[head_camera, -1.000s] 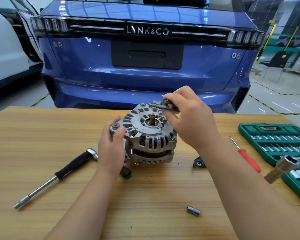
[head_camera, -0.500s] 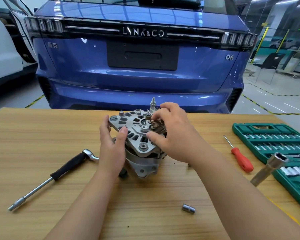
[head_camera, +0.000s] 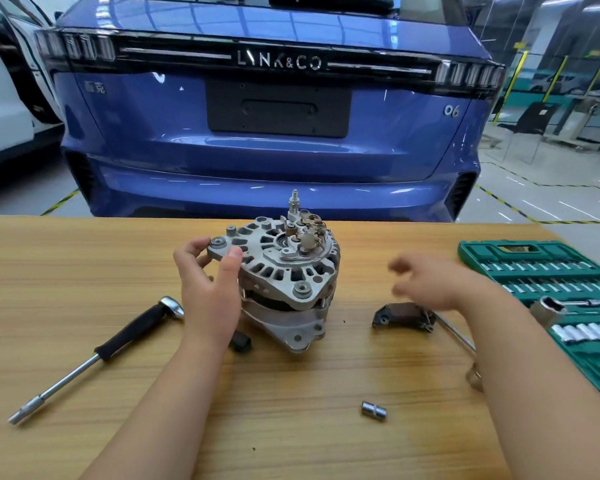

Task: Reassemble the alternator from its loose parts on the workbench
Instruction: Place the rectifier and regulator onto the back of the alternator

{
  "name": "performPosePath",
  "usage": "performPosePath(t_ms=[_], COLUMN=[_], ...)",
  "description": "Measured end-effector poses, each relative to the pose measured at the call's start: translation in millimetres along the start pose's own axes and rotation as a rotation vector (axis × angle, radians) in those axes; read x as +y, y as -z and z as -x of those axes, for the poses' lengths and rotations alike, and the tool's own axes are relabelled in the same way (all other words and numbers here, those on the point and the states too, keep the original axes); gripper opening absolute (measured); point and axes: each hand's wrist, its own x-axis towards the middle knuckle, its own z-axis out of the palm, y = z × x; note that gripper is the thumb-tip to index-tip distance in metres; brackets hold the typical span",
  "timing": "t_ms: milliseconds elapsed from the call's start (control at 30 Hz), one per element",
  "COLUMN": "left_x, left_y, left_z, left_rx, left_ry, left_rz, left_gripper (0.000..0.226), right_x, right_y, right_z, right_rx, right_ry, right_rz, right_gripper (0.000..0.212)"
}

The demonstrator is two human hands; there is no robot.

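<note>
The grey alternator (head_camera: 284, 275) stands tilted on the wooden workbench (head_camera: 84, 265), its vented rear face turned up toward me. A small brown and metal part (head_camera: 309, 233) with a threaded stud sits on that face near the top. My left hand (head_camera: 208, 289) grips the alternator's left mounting ear, thumb on top. My right hand (head_camera: 426, 282) is blurred, holds nothing and hovers to the right of the alternator, above a black loose part (head_camera: 400, 315) lying on the bench.
A black-handled ratchet (head_camera: 118, 344) lies at the left. A small socket (head_camera: 373, 410) lies near the front. A green socket set case (head_camera: 541, 268) is open at the right, with a large socket (head_camera: 548, 310) beside it. A blue car (head_camera: 274, 116) stands behind the bench.
My right hand set the small part on the alternator's rear face, let go and moved away to the right. My left hand tilted the alternator and keeps its grip.
</note>
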Motion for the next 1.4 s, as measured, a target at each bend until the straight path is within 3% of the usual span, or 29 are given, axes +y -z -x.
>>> performPosePath(t_ms=[33, 100, 267, 367, 500, 600, 667, 767, 833, 967, 1100, 1167, 1233, 1333, 1400], left_x=[0.1, 0.6, 5.3, 8.9, 15.0, 11.6, 6.6, 1.6, 1.5, 2.9, 3.6, 3.8, 4.1, 3.5, 3.7], left_y=[-0.5, -1.3, 0.6, 4.8, 10.5, 13.4, 13.3, 9.4, 3.9, 0.0, 4.2, 5.0, 2.9, -2.5, -5.0], left_z=[0.3, 0.9, 2.8, -0.8, -10.0, -15.2, -17.7, -15.8, -9.2, -1.4, -6.7, -9.0, -10.0, -7.5, -4.0], left_rx=[0.022, 0.065, 0.255, 0.291, 0.314, 0.314, 0.168, -0.163, -0.275, -0.141, 0.153, 0.181, 0.112, -0.059, -0.14], left_ry=[-0.015, -0.048, -0.14, -0.22, -0.218, -0.105, -0.014, 0.06, 0.058, -0.008, 0.014, 0.009, 0.022, 0.058, 0.067], left_rz=[0.006, 0.028, 0.058, 0.077, 0.144, 0.049, -0.018, -0.082, -0.073, -0.055, 0.031, 0.013, -0.008, -0.053, -0.065], left_gripper=[0.034, 0.026, 0.02, 0.038, 0.053, 0.033, 0.038, 0.057, 0.058, 0.053, 0.046, 0.04, 0.032, 0.051, 0.055], right_x=[4.0, 2.9, -2.7, -4.6, -17.1, -30.5, -37.4, -43.3, -46.5, -50.8, -55.5, -60.0, -68.8, -85.0, -90.2], right_y=[-6.4, -19.9, -29.5, -8.4, 22.8, 31.8, 30.1, 21.2, 15.1, 5.8, 1.4, 5.1, 12.8, 11.2, -8.6], right_z=[2.0, 5.0, 0.8, 7.8, 20.7, 24.5, 26.2, 26.9, 25.5, 20.4, 16.3, 16.5, 21.8, 32.0, 35.3], right_rx=[-0.164, -0.274, -0.023, 0.11, 0.389, 0.172, 0.05, -0.021, -0.046, -0.026, 0.039, 0.085, 0.244, 0.497, 0.451], right_ry=[-0.05, -0.064, 0.079, 0.18, 0.312, 0.353, 0.38, 0.435, 0.45, 0.425, 0.383, 0.412, 0.533, 0.852, 0.979], right_rz=[0.176, 0.34, 0.407, 0.042, -0.765, -1.364, -1.455, -1.387, -1.363, -1.265, -1.219, -1.208, -1.147, -0.766, -0.35], right_gripper=[0.065, 0.067, 0.027, 0.018, 0.021, 0.03, 0.033, 0.031, 0.03, 0.032, 0.034, 0.035, 0.028, 0.025, 0.027])
